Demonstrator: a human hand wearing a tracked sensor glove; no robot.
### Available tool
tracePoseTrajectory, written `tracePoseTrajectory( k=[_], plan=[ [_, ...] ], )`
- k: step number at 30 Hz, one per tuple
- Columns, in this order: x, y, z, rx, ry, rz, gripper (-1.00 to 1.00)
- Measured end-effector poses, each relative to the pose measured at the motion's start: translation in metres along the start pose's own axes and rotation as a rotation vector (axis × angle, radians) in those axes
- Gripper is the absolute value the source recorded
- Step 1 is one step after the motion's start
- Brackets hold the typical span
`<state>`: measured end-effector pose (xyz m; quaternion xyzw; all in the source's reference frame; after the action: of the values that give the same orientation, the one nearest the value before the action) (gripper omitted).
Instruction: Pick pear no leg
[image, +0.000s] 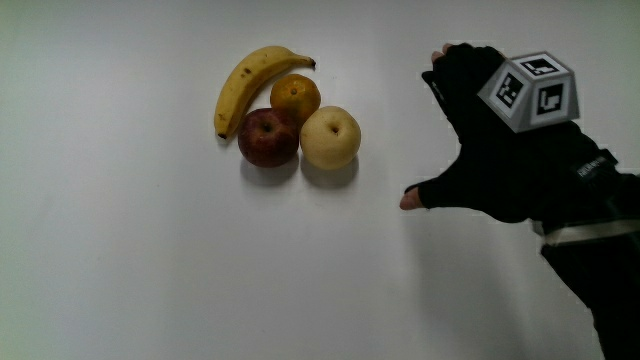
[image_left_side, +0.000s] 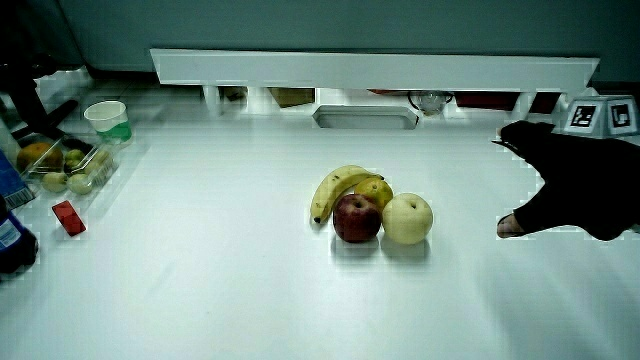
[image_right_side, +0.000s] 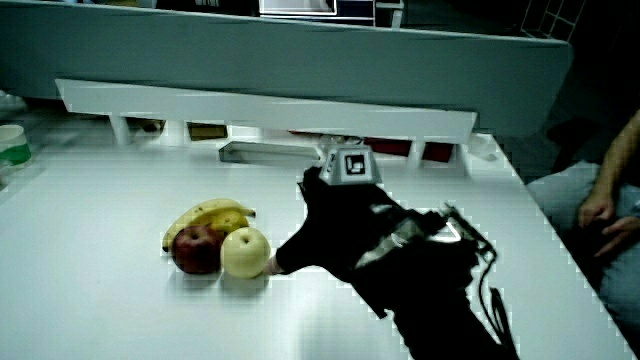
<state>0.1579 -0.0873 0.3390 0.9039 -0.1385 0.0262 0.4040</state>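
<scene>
The white table (image: 150, 280) holds 4 fruits in a cluster. The pear (image: 331, 137) touches the apple (image: 268, 138). The hand (image: 500, 160) hovers beside it, fingers spread, empty. Best approach: grasp the pear's free side.

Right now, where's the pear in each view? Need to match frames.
Main view: pear touching the red apple, nearest fruit to the hand.
Side view: pear beside the apple, apart from the hand.
Side view: pear beside the apple, the thumb looks close to it.
Shared landmark: the banana.
</scene>
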Motion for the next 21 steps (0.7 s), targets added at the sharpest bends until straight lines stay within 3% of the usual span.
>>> tracePoseTrajectory(
  k=[2, 4, 6, 11, 13, 14, 20, 21],
  plan=[
    [-0.003, 0.008, 0.000, -0.011, 0.023, 0.017, 0.00],
    [-0.004, 0.018, -0.002, -0.023, 0.011, -0.008, 0.00],
    [-0.010, 0.024, -0.001, -0.041, 0.046, 0.036, 0.00],
    [-0.018, 0.041, -0.003, -0.043, 0.064, 0.042, 0.00],
    [-0.021, 0.049, -0.007, -0.061, 0.059, 0.038, 0.00],
    [-0.022, 0.053, -0.008, -0.055, 0.053, 0.011, 0.00],
    [-0.033, 0.070, -0.013, -0.085, 0.065, 0.036, 0.00],
    [-0.032, 0.075, -0.015, -0.074, 0.059, 0.014, 0.00]
  ],
)
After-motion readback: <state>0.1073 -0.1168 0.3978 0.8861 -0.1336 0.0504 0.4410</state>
